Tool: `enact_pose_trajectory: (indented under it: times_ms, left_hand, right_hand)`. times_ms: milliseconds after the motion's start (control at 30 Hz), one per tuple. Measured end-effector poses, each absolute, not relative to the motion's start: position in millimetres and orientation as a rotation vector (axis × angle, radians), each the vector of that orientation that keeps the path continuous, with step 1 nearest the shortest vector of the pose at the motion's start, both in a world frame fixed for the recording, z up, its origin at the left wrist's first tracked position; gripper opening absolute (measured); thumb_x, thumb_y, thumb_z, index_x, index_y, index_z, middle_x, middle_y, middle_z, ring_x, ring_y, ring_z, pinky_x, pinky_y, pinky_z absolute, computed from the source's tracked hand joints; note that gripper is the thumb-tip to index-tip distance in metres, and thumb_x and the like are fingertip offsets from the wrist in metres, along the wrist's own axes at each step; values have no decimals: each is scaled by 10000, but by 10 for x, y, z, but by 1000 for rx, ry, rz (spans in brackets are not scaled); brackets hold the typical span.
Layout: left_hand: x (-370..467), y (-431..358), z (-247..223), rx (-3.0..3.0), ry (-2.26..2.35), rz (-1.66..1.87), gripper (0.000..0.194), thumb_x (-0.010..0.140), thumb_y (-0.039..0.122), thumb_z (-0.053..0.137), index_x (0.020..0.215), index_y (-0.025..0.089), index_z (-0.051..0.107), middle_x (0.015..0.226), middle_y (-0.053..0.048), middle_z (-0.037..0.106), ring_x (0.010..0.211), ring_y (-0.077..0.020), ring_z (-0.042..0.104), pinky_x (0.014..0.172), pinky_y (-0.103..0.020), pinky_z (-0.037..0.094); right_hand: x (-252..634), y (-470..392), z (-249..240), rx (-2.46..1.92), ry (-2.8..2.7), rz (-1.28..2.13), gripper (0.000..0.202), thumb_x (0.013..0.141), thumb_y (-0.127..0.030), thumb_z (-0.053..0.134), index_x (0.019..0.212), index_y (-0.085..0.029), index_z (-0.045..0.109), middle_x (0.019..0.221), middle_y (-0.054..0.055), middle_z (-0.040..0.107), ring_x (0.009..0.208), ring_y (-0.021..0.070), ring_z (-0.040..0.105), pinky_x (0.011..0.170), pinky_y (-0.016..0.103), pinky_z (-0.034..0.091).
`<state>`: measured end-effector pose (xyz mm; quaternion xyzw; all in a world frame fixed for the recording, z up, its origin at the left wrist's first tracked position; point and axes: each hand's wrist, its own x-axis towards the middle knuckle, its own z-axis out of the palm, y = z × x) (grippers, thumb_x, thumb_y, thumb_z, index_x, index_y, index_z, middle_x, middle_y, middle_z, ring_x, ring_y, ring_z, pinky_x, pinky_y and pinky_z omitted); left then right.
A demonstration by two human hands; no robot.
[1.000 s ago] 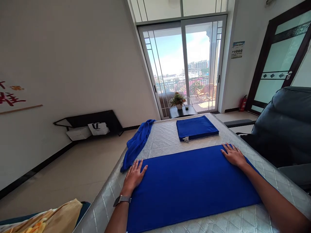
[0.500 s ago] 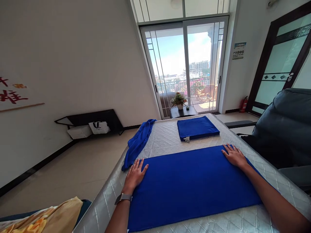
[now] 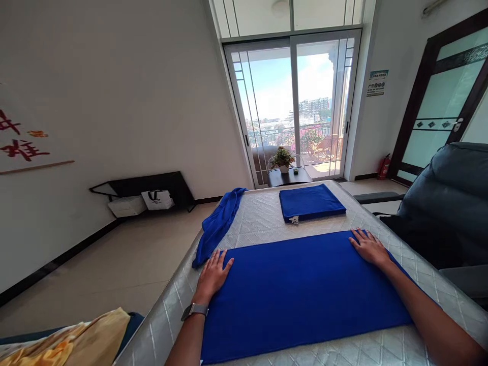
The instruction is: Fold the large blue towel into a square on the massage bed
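Royal-blue fabric, a smooth flat rectangular cloth point(image 3: 305, 295), lies crosswise on a silvery-white quilted mattress point(image 3: 259, 216), right in front of the person wearing the camera. Both bare hands rest palm down on it: the left hand point(image 3: 214, 274), below a wristwatch with a grey band point(image 3: 196, 310), at the far left corner, and the right hand point(image 3: 369, 246) at the far right corner. Fingers on each are slightly spread, thumbs apart, pinching nothing. Beyond the cloth, well clear of both hands, sits a neat folded stack of the same blue fabric point(image 3: 312, 201) with a small white label point(image 3: 294, 220) at its near edge. To the left, a crumpled blue cloth point(image 3: 219, 223) droops along the mattress edge, its lower end close by the left fingertips. The step in hand appears to be smoothing and squaring the flat piece; how many layers it has cannot be told. Judging by this layout, the next move calls for slipping fingertips beneath an edge and lifting both corners evenly, so the smooth surface does not wrinkle.
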<state>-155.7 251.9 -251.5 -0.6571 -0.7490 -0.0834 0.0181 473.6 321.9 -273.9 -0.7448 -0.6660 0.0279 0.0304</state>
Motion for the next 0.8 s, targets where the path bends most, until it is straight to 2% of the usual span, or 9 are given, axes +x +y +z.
enact_pose_trajectory:
  times_ms: [800]
  left_hand:
    - [-1545,2509,-2503,-2040,-2273,-182,691,1029,585,309,1591,182,338,1669,-132,278,1552,-272,236,1256,-485,209]
  right_hand:
    - [4749,3229,-2773,-2274,-2039,84,724,999,-625,183,1636,-285,231,1705,2,204,1556,292,178,1259,470,150]
